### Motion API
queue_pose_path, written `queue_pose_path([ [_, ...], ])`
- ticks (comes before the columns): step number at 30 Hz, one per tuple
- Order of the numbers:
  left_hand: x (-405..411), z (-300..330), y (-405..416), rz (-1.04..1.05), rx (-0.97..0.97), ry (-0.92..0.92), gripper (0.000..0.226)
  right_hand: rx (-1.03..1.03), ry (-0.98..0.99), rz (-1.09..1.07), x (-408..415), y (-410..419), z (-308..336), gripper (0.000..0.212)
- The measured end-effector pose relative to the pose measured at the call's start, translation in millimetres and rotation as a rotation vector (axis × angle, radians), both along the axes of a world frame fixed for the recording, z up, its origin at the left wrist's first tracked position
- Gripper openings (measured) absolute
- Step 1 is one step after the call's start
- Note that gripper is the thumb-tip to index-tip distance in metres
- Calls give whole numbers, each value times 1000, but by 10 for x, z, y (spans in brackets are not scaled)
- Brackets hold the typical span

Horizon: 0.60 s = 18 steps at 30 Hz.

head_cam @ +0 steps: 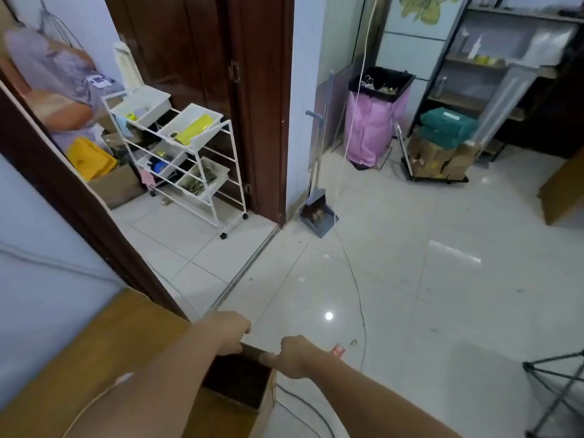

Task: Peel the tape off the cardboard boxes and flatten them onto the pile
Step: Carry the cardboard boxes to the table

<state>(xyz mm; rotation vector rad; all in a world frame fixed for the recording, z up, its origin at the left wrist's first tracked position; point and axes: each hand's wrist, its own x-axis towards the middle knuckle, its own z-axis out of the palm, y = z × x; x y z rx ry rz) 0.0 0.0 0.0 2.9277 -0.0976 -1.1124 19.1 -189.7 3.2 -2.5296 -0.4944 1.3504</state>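
Note:
An open brown cardboard box [240,382] is at the bottom centre, its dark inside showing. My left hand [229,331] grips the box's far rim at the left corner. My right hand [292,355] grips the same rim at the right corner, fingers curled over the edge. A large brown cardboard flap or sheet [104,352] lies to the left of the box against the wall. No tape is visible on the box from here.
A white wheeled rack [189,159] with trays stands in the doorway at left. A dustpan [317,213] leans by the door frame. A pink-lined bin [374,121] and a trolley of boxes [439,153] stand at the back. A cable [357,286] runs across the tiled floor; a tripod [556,390] stands at right.

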Motion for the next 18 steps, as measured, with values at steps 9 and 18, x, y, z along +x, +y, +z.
queue_pose_path([
  [9,1,-325,-82,-124,90,-2,28,50,182,-201,-179,115,-487,55],
  [18,241,-177,-301,10,-72,-119,14,193,60,-411,-52,-136,-525,30],
])
